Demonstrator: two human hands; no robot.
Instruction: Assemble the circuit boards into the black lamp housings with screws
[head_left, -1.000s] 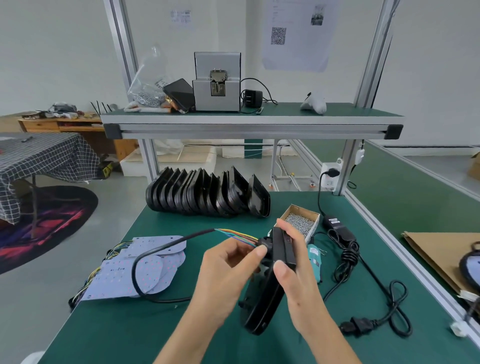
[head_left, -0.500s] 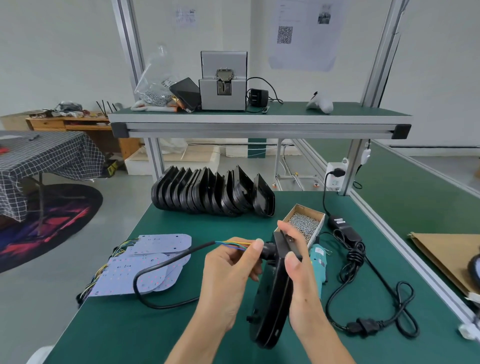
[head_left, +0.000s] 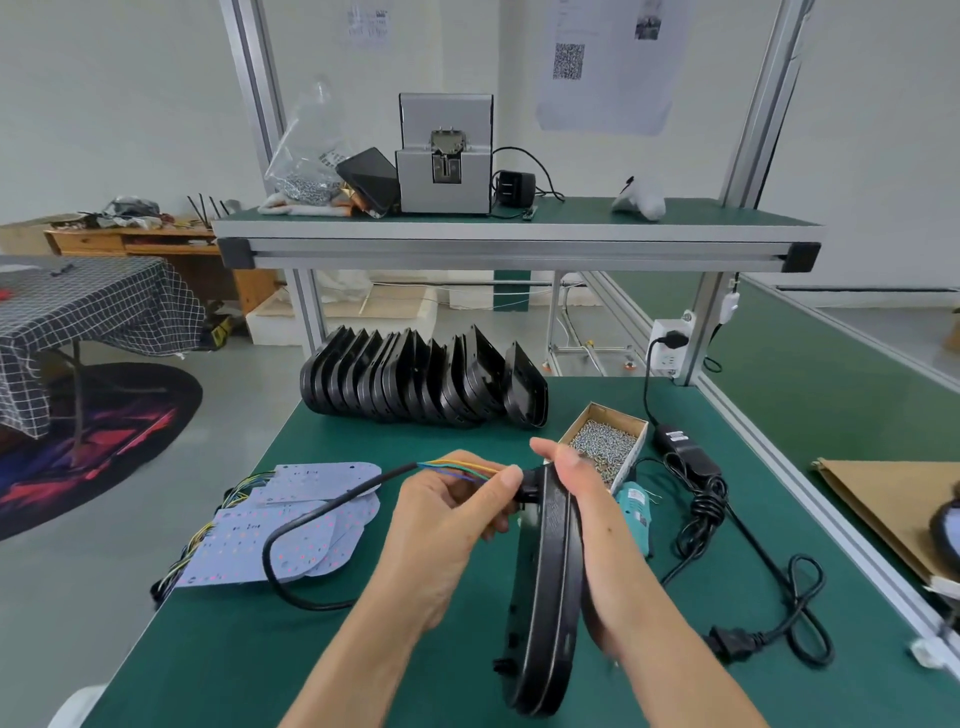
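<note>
Head view: both hands grip one housing (head_left: 545, 587); one screw box (head_left: 605, 447).

We find an assembly workshop: green-matted workbench (head_left: 291, 644) with aluminium-framed shelf (head_left: 514, 254), a row of housings (head_left: 421, 387), screw box (head_left: 605, 441).

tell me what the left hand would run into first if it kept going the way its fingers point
Its fingers point right, toward the top end of the black lamp housing, which the right hand holds on edge. The left hand, pinching the coloured wires, would likely meet that housing first; it looks almost touching already.
</note>
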